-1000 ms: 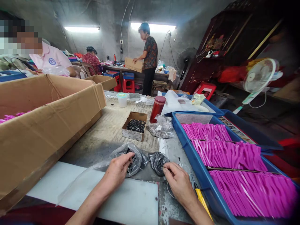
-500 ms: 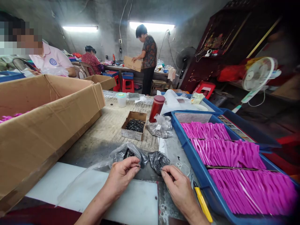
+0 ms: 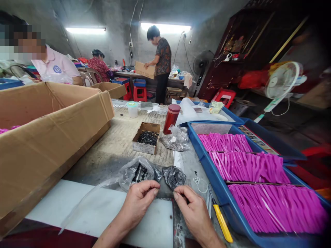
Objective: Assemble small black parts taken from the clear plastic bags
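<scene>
My left hand (image 3: 139, 199) is closed, thumb and forefinger pinched just in front of a clear plastic bag (image 3: 126, 172) with black pieces in it. My right hand (image 3: 193, 206) is also pinched, beside a dark bag of small pieces (image 3: 174, 177). Whatever either hand's fingertips hold is too small to name. A gap separates the hands, over the right edge of a white board (image 3: 144, 224). Right of my right hand lie a screwdriver with a yellow handle (image 3: 222, 223) and a loop of white string (image 3: 201, 185).
A large cardboard box (image 3: 51, 137) stands left. A small box of black pins (image 3: 148, 137), a red bottle (image 3: 171, 120) and a clear bag (image 3: 176, 139) sit ahead. A blue tray (image 3: 207, 158) of magenta strips stands right. Other people are in the background.
My left hand has moved slightly right and down, away from the clear bag, showing more of the black pieces. My right hand has shifted slightly left and down.
</scene>
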### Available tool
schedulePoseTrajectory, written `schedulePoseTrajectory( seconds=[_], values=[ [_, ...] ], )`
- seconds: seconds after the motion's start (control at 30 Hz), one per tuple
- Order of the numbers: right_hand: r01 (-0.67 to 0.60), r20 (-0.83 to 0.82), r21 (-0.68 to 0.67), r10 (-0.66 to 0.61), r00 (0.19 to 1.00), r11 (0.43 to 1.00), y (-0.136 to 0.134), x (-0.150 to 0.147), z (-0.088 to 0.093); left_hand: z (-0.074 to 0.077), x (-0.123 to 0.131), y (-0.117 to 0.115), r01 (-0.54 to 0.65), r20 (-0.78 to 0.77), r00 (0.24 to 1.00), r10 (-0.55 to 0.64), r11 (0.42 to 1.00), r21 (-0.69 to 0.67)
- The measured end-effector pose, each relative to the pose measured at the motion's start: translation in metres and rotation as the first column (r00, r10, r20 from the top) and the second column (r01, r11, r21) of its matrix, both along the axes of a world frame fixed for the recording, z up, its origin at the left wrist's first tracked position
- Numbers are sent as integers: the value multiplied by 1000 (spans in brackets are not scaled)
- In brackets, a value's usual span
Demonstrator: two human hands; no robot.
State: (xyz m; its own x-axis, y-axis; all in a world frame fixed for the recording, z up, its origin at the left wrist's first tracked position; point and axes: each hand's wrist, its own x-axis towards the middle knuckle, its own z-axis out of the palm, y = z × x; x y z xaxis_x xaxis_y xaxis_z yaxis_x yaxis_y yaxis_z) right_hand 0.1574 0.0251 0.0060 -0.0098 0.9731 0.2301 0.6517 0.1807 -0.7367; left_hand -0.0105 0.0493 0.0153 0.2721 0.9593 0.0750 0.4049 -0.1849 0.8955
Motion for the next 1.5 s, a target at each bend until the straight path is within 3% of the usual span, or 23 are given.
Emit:
schedulePoseTrajectory(
  seconds=[0.23, 0.47, 0.73, 1.5],
  values=[
    [-24, -139, -86, 12, 990, 996, -4, -4, -2, -5, 4, -3, 53, -2, 999, -53, 998, 27],
    [-38, -264, -181, -11, 964, 983, -6, -10, -2, -13, 13, -10, 51, 139, 990, -40, 995, -80],
    [-50, -363, -236, -41, 931, 970, -8, -13, -2, -14, 16, -14, 49, 93, 994, -56, 996, 81],
    [-41, -363, -240, -51, 930, 970, -11, -14, -6, -19, 15, -15, 97, -30, 995, -93, 971, 219]
  ],
)
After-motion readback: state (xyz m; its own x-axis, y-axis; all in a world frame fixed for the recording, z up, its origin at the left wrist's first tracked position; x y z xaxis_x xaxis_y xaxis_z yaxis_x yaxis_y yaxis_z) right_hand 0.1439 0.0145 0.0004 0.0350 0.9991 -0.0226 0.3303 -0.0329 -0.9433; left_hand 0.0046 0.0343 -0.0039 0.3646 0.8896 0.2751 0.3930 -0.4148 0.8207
